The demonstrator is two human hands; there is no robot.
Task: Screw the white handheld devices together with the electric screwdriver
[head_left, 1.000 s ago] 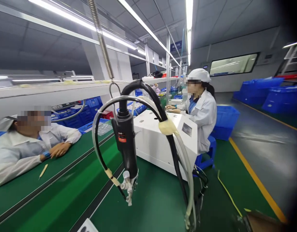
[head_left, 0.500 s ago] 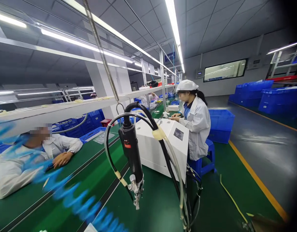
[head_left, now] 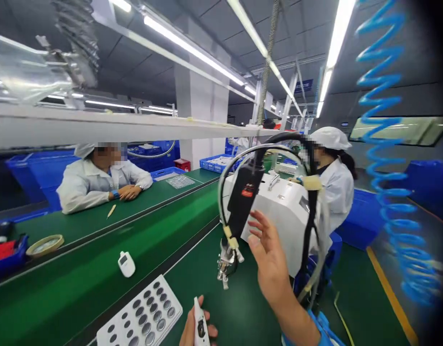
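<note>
My left hand [head_left: 187, 330] is at the bottom, its fingers wrapped round a slim white plastic device [head_left: 201, 329] with a narrow tip and a dark opening in its face. My right hand [head_left: 270, 257] is raised with fingers apart and nothing in it. Just left of its fingertips hangs a black cylindrical power tool [head_left: 245, 194] with hoses and a metal nozzle [head_left: 225, 264]; I cannot tell whether they touch. Beside my left hand lies a white tray [head_left: 176, 307] with rows of round pockets, several holding silvery discs.
A white machine box [head_left: 279, 226] stands behind the tool. Another white device [head_left: 127, 264] lies on the green conveyor belt [head_left: 80, 269]. Blue coiled hose [head_left: 382, 158] hangs at right. One co-worker [head_left: 95, 185] sits across the belt, another [head_left: 337, 178] beyond the box.
My view has swung left and down. Both my hands, the tray and the white devices have come into sight. The blue coil now appears at right instead of lower left.
</note>
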